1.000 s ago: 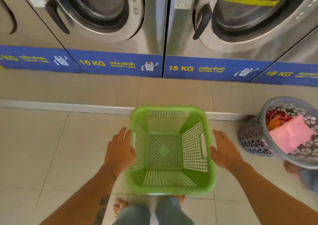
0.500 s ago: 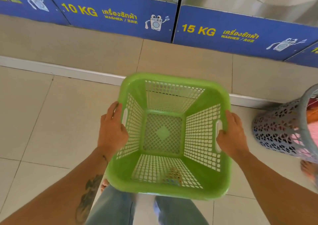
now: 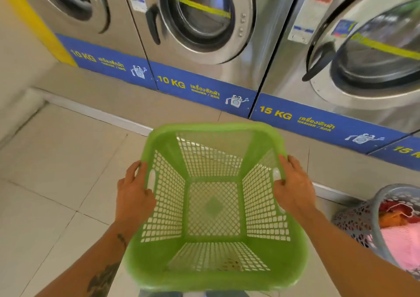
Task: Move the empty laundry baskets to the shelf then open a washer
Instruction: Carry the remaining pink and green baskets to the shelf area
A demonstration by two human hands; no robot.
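An empty green mesh laundry basket [image 3: 213,208] is held up off the floor in front of me. My left hand [image 3: 133,194] grips its left rim by the handle slot. My right hand [image 3: 294,189] grips the right rim the same way. Ahead stands a row of steel front-loading washers with shut round doors: a 10 KG washer [image 3: 204,22] in the middle and a 15 KG washer [image 3: 375,53] to the right.
A grey perforated basket [image 3: 354,224] holding pink and orange clothes stands on the floor at the right. Another washer [image 3: 75,3] is at the far left beside a yellow-edged wall. A raised tiled step [image 3: 127,101] runs beneath the machines.
Both hands closed on the green basket's rims and lifted it from the floor. My view rose and swung left, bringing the washer doors back in sight.
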